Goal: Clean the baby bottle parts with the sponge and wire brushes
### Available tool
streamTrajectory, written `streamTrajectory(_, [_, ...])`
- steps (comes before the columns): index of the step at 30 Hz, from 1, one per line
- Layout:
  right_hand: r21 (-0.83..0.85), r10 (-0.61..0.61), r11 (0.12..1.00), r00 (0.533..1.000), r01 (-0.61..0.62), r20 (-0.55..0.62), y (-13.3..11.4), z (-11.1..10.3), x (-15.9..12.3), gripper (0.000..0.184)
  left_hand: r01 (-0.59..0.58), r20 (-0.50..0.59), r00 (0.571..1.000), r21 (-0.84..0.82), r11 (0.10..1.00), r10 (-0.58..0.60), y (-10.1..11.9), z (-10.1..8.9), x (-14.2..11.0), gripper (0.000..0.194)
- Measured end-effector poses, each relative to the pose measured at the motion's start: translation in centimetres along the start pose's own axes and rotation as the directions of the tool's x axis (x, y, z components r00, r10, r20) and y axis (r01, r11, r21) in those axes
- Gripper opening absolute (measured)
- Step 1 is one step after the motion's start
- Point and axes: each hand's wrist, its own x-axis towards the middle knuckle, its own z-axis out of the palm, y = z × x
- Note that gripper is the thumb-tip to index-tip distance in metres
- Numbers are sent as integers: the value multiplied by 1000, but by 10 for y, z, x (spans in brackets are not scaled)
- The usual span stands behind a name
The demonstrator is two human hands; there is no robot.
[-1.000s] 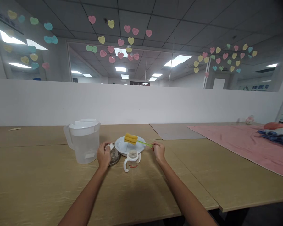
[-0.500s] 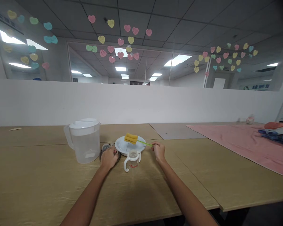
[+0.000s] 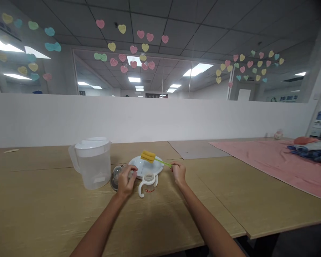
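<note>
My right hand (image 3: pixel 178 172) is closed round the green handle of a sponge brush (image 3: pixel 148 156), whose yellow head is held over a white plate (image 3: pixel 158 167). Just left of a clear baby bottle (image 3: pixel 149 188) with white side handles is my left hand (image 3: pixel 126 180), its fingers apart and curved, holding nothing that I can see. The bottle stands upright and uncapped in front of the plate. Behind and left of that hand is a round dark tray (image 3: pixel 113 184) bearing small clear parts (image 3: pixel 117 170), partly hidden by the hand.
A lidded translucent pitcher (image 3: pixel 94 167) stands on the left of the wooden table (image 3: pixel 42 207). To the right lies a pink cloth (image 3: pixel 256 157) with bundled fabric (image 3: pixel 310 148) on it. A white partition wall (image 3: pixel 149 119) runs along the back.
My left hand has come away from the tray and moved slightly right towards the bottle, its fingers opening. My right hand keeps the brush over the plate. The view has shifted slightly.
</note>
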Motion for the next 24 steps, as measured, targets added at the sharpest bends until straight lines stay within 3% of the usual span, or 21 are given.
streamTrajectory(3, [-8, -4, 1000, 1000, 4, -11, 1, 0, 0, 31, -216, 189, 958, -28, 976, 217, 21, 11, -9, 33])
streamTrajectory(5, [-7, -10, 1000, 1000, 10, -11, 0, 0, -1, 31, -257, 257, 931, -46, 965, 260, 31, 19, -14, 37])
streamTrajectory(7, [-1, -7, 1000, 1000, 7, -15, 0, 0, -2, 31, -209, 278, 934, -79, 975, 223, 36, 24, -17, 39])
streamTrajectory(10, [18, 21, 1000, 999, -20, -30, 1, 0, -1, 30, -24, 285, 956, -163, 986, 70, 40, 30, -19, 49])
streamTrajectory(14, [121, 135, 985, 989, -126, -66, 4, -1, 3, 24, 179, 369, 927, -275, 945, -68, 48, 35, -20, 55])
streamTrajectory(17, [246, 288, 931, 956, -269, -48, 6, 0, 4, 21, 260, 495, 868, -371, 892, -47, 55, 37, -21, 52])
streamTrajectory(20, [301, 348, 896, 937, -327, -18, 5, 2, 4, 24, 321, 596, 803, -434, 842, 1, 60, 38, -23, 50])
streamTrajectory(22, [333, 369, 875, 929, -351, 9, 4, 4, 3, 25, 328, 601, 799, -424, 844, -9, 61, 38, -25, 51])
streamTrajectory(24, [361, 380, 857, 924, -368, 38, 2, 5, 2, 24, 285, 539, 841, -382, 879, -39, 60, 37, -25, 50])
